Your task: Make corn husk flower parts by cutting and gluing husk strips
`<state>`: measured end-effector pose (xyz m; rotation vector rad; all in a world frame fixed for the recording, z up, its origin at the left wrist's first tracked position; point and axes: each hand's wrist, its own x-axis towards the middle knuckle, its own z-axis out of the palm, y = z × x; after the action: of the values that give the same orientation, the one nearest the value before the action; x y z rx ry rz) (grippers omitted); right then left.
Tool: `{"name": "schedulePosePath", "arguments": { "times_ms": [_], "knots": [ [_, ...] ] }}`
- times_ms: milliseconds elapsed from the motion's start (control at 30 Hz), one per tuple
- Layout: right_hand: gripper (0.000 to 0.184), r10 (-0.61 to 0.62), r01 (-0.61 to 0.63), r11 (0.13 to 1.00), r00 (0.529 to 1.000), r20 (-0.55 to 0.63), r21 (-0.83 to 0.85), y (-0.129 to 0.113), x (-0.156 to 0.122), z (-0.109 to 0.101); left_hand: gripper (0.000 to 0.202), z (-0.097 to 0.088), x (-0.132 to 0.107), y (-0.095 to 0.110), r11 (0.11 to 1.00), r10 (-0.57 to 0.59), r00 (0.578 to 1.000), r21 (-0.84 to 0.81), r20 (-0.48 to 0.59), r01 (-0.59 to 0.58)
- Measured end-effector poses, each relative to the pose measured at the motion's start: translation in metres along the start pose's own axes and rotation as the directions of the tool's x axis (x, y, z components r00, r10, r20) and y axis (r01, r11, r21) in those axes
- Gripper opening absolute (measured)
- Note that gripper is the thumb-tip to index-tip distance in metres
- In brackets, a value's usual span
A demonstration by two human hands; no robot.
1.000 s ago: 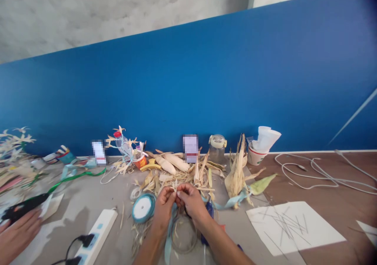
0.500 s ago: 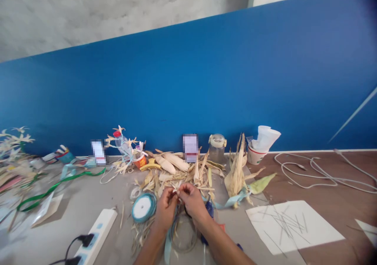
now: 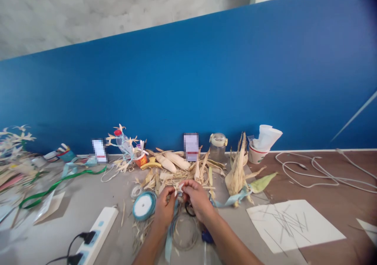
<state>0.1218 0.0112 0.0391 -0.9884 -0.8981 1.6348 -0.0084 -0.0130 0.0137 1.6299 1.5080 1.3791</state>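
Note:
My left hand [image 3: 165, 205] and my right hand [image 3: 199, 199] meet over the front of the table, fingers pinched. Between their fingertips is a small pale corn husk flower [image 3: 177, 188]; the fingers hide part of it. Under my wrists lie a coil of thin wire [image 3: 185, 236] and a loose strip of light blue ribbon [image 3: 169, 244]. A roll of blue ribbon [image 3: 144, 206] sits just left of my left hand. A dark blue tool [image 3: 207, 236] is partly covered by my right forearm. Dry corn husks [image 3: 176, 174] are heaped beyond my fingers.
A white power strip [image 3: 98, 233] with black plugs lies front left. On the right, thin wire pieces rest on a white sheet [image 3: 315, 229]. A glass jar [image 3: 218, 151], a paper cup [image 3: 257, 155] and a red-capped bottle [image 3: 122, 142] stand along the blue partition [image 3: 188, 80].
My right hand has turned slightly and shifted a little to the right. The flower between my fingertips looks tilted differently, and both hands keep their pinch.

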Motion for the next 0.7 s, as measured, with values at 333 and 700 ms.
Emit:
{"name": "schedulePosePath", "arguments": {
  "times_ms": [333, 700],
  "knots": [
    [0.019, -0.042, 0.236, 0.186, 0.972, 0.232, -0.954, -0.042, -0.019, -0.02, 0.021, -0.003, 0.005, -0.013, 0.998, -0.058, 0.984, -0.001, -0.171, 0.059],
    [0.03, 0.082, 0.366, -0.342, 0.929, 0.36, -0.866, -0.031, -0.018, -0.002, 0.02, -0.003, 0.007, -0.01, 0.998, -0.06, 0.977, -0.023, -0.203, 0.057]
  ]
}}
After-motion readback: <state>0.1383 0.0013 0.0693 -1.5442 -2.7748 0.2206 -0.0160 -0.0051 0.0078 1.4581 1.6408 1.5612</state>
